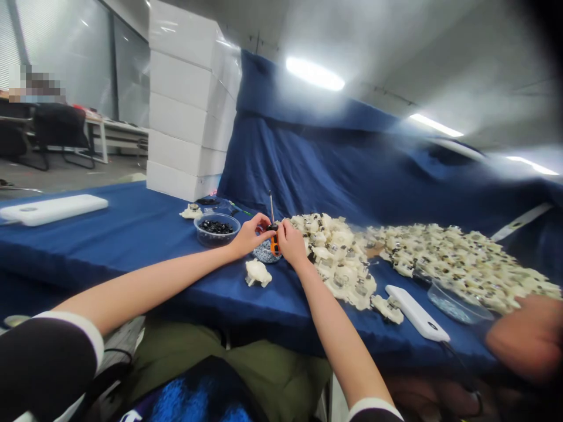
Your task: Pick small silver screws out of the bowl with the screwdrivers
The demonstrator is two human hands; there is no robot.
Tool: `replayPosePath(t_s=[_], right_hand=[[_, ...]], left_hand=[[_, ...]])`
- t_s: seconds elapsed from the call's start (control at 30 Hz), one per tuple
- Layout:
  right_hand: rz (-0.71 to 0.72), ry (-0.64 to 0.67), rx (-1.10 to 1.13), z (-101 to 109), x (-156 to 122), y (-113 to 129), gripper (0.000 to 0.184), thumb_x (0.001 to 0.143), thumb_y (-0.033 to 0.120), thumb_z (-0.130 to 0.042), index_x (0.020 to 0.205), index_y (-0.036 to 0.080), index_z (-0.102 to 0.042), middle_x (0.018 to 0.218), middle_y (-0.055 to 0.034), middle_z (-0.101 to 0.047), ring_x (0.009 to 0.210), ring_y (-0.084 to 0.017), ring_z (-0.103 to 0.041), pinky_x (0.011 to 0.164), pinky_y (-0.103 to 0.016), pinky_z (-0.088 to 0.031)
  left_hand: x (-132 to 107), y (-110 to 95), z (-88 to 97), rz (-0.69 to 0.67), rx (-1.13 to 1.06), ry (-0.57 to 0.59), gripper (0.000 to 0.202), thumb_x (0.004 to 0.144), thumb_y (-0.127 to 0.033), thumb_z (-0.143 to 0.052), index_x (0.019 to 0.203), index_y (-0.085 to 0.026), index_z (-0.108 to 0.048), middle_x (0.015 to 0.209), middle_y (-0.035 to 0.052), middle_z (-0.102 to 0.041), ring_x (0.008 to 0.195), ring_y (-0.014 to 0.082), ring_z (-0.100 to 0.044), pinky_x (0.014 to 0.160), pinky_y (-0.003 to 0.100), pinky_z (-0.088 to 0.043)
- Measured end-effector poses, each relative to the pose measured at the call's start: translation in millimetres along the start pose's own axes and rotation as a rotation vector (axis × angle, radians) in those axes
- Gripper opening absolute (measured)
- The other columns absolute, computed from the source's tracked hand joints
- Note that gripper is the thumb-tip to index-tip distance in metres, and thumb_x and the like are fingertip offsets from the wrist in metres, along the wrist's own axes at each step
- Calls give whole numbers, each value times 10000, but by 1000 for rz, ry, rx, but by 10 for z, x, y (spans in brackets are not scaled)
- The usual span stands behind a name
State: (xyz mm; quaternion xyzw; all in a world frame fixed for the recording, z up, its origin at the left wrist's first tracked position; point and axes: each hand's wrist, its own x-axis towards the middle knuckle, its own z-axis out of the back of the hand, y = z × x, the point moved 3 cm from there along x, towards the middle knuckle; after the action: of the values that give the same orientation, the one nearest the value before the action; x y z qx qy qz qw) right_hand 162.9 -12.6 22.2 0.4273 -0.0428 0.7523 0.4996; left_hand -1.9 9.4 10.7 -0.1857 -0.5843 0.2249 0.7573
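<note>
A screwdriver [275, 243] with an orange and black handle stands nearly upright, its metal shaft pointing up. My right hand [291, 241] is closed around the handle from the right. From the left, my left hand [253, 235] pinches at the black upper end of the handle; its fingertips are partly hidden. Just below is a clear bowl of small metal screws [263, 253], partly covered by my hands. A cream plastic part [257, 273] lies in front of the bowl. Left of my left hand sits a clear tub [217, 237] holding small black pieces.
Piles of cream plastic parts [338, 252] cover the right side of the blue cloth-covered table. White power banks [417, 313] lie right and far left. Stacked white boxes [180, 111] rise behind. Another person's blurred hand [528, 337] is at the right edge, near a shallow clear dish [460, 305].
</note>
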Motion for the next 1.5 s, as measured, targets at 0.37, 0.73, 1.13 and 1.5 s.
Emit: replayPosePath(t_s=[0.37,0.73,1.13,1.5], right_hand=[[8,-41,101,20,-3,42,251,1059,435,-366,914,255,-463,710,15,-571,670,-200,-589,642,-290,-335],[31,-53,124,5,0,17,255,1073,444,-333,1001,257,-489,806,-4,-624,715,-209,-621,668,-303,-378],[129,-118,331,55,21,42,255,1020,457,-516,1005,235,-642,1000,-45,-712,832,-190,-678,756,-312,-541],[130,-111,383,75,18,100,240,1004,412,-539,990,232,-698,1007,-49,-722,905,-192,-683,801,-313,-572]], left_hand=[[19,-18,2,8,21,67,264,915,-406,-672,1032,-171,-635,941,34,-705,846,161,-662,769,280,-542],[31,10,3,34,-31,90,292,954,-427,-633,1099,-174,-654,1030,65,-728,933,193,-696,778,300,-576],[57,52,-5,80,-170,94,323,951,-479,-632,1056,-173,-618,1001,49,-682,837,157,-660,697,268,-581],[123,40,50,180,-288,57,473,873,-610,-691,934,-141,-684,714,25,-687,625,135,-635,633,256,-544]])
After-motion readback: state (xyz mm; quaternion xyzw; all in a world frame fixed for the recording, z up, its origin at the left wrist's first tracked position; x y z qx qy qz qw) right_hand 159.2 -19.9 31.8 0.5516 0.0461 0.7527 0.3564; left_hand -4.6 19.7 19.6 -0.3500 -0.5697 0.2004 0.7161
